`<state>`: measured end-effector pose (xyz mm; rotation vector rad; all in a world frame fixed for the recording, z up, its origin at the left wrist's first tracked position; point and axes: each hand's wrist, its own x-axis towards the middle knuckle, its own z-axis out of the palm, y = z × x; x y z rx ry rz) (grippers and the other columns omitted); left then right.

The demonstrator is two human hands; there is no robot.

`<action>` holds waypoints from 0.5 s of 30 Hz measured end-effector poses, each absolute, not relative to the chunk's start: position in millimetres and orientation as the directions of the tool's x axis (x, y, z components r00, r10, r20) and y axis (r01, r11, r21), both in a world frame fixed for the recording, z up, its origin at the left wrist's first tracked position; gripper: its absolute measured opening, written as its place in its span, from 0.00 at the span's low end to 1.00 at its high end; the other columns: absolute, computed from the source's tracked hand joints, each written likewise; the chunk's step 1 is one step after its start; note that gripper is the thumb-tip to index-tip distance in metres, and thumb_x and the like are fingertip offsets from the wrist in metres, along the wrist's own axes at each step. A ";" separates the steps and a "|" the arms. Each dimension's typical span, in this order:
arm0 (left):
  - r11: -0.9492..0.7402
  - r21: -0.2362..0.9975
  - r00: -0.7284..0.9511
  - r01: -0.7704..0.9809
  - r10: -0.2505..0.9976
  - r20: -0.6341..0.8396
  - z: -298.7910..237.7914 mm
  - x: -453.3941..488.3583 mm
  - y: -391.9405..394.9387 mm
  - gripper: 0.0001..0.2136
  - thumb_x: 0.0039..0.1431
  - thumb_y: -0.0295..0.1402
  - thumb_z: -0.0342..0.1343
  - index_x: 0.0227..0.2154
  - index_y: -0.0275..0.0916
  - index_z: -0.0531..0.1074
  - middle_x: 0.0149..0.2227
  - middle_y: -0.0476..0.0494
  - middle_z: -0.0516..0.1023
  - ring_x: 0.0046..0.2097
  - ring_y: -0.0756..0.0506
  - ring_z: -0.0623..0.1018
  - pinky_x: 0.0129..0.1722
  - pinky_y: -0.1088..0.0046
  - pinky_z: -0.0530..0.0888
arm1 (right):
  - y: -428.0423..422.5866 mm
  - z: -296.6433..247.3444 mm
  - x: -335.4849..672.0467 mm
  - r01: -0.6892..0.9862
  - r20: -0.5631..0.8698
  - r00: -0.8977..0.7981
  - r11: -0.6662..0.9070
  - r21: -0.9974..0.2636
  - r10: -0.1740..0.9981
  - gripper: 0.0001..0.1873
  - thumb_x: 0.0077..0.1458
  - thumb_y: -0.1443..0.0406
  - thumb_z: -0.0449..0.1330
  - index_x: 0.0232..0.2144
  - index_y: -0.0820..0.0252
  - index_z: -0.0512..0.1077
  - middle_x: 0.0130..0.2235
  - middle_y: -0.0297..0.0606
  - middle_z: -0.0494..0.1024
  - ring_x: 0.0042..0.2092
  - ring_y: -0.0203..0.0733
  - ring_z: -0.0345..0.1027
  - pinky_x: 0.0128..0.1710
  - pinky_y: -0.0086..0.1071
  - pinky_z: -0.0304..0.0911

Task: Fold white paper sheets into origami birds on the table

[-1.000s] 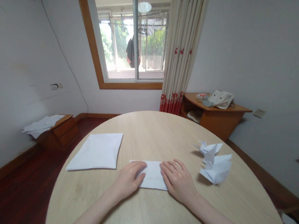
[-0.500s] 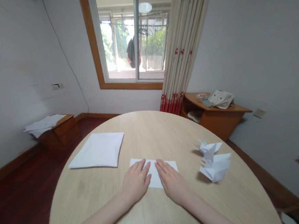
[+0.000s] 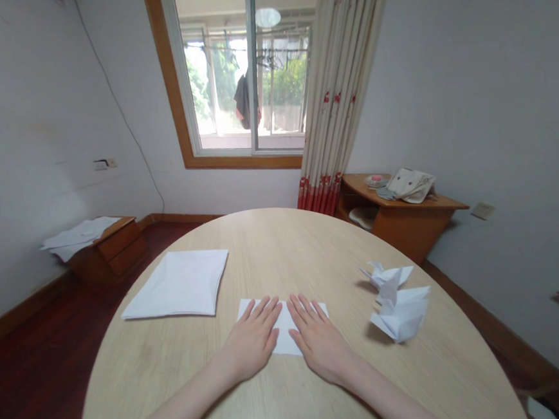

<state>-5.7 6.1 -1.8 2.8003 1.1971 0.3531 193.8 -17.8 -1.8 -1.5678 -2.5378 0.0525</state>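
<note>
A white sheet of paper [image 3: 286,339], rectangular and seemingly folded, lies on the round wooden table [image 3: 294,402] in front of me. Flat across its left part rests my left hand [image 3: 255,337], open, fingers stretched out. My right hand [image 3: 318,337] lies open on the right part, fingers extended and pointing away from me. A strip of the paper shows between the two hands; much of the rest is hidden under them. Neither hand grips anything.
A stack of white paper [image 3: 176,285] lies at the table's left. Several folded paper shapes, perhaps origami cranes [image 3: 402,313], stand at the right. Beyond the table are a low drawer cabinet [image 3: 120,244] and a corner desk [image 3: 401,226] with a cloth bag [image 3: 409,185].
Both hands have stayed on the paper; the fingers of my left hand have spread flatter, and the right fingers have shifted slightly. The whole view has moved a little.
</note>
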 end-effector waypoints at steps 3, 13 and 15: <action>-0.667 0.158 0.652 0.728 0.745 0.142 -2.9 -6.5 6.9 0.23 0.69 0.36 0.37 0.65 0.40 0.51 0.67 0.43 0.53 0.67 0.42 0.53 0.64 0.55 0.52 | -18.6 -0.5 192.4 0.898 0.094 -0.421 0.429 -0.093 0.902 0.29 0.66 0.59 0.43 0.65 0.67 0.51 0.67 0.46 0.50 0.67 0.53 0.40 0.64 0.52 0.45; -0.618 0.167 0.604 0.768 0.786 0.131 -2.3 -8.7 5.4 0.25 0.69 0.43 0.39 0.65 0.41 0.51 0.67 0.41 0.50 0.68 0.36 0.48 0.64 0.49 0.50 | -18.2 -0.7 198.2 0.899 0.142 -0.409 0.425 -0.108 0.901 0.29 0.65 0.56 0.46 0.66 0.55 0.50 0.67 0.40 0.49 0.68 0.59 0.35 0.62 0.61 0.43; -0.609 0.178 0.595 0.773 0.793 0.130 -3.1 -10.6 6.2 0.26 0.68 0.46 0.39 0.65 0.43 0.51 0.68 0.39 0.48 0.68 0.34 0.46 0.63 0.47 0.50 | -17.8 0.5 200.4 0.899 0.129 -0.407 0.422 -0.118 0.904 0.29 0.65 0.54 0.45 0.66 0.51 0.49 0.67 0.37 0.49 0.68 0.60 0.35 0.62 0.60 0.43</action>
